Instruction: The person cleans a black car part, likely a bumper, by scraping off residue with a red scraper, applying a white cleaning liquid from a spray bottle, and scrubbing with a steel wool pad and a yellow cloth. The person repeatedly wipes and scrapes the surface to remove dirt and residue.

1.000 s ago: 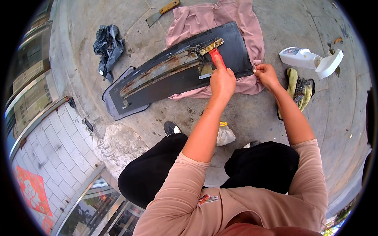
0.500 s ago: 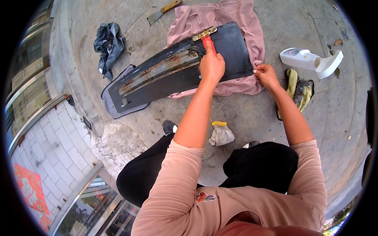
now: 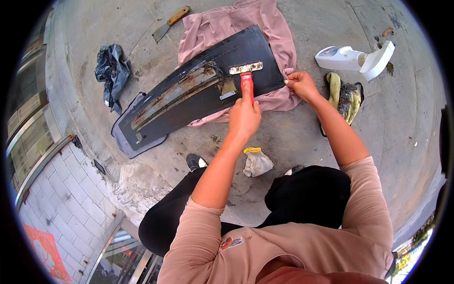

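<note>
Left hand (image 3: 243,120) wrapped around red handle of scraper (image 3: 247,85), blade over dark curved panel (image 3: 261,52). Right hand (image 3: 302,86) pinching pink cloth (image 3: 282,42) beside panel's right corner. Panel lying across pink cloth and grey cloth (image 3: 120,142). Farther right, white bottle (image 3: 338,58); upper left, wood-handled putty knife (image 3: 170,22).

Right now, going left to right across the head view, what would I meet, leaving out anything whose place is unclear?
Red poster, dark plastic bag, wooden-handled scraper, left hand, right hand, white spray bottle.
</note>
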Motion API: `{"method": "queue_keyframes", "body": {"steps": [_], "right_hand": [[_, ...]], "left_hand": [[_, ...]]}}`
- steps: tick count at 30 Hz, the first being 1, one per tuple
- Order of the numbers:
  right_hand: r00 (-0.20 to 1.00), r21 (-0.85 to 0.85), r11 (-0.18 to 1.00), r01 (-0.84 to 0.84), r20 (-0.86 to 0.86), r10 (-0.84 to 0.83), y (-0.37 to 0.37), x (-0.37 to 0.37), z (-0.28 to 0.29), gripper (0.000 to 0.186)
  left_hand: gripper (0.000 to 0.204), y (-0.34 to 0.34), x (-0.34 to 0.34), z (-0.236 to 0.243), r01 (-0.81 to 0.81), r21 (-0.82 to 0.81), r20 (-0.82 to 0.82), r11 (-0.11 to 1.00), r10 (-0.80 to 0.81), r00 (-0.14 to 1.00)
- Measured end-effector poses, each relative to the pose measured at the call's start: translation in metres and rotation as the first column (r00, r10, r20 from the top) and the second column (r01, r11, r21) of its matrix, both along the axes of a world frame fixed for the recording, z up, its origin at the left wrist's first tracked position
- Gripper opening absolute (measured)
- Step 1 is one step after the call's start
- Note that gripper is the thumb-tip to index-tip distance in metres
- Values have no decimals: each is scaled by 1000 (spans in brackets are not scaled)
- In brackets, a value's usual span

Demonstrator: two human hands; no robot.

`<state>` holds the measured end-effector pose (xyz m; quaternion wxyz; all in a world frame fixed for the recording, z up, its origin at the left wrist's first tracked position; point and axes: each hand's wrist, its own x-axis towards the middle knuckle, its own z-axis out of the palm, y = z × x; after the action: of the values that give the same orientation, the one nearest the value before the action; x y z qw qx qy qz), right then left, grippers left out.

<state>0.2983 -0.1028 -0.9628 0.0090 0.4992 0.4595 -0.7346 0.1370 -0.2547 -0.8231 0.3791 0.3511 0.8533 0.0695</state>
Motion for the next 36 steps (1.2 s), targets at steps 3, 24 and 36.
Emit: {"method": "queue_keyframes", "body": {"steps": [3,24,36], "right_hand": [[1000,-16,1000,5,5,-5,-2,-5,7,7],[998,-80,995,-61,-35,59,6,-2,4,13],[997,-115,990,-83,-17,82,8,-3,8,14]], "left_hand": [[69,-60,43,6,40,-31,17,999,-39,999],[72,-38,45,-9,280,130,-94,951,-269,958],[69,-48,32,-5,-93,118,49,989,88,995]]}}
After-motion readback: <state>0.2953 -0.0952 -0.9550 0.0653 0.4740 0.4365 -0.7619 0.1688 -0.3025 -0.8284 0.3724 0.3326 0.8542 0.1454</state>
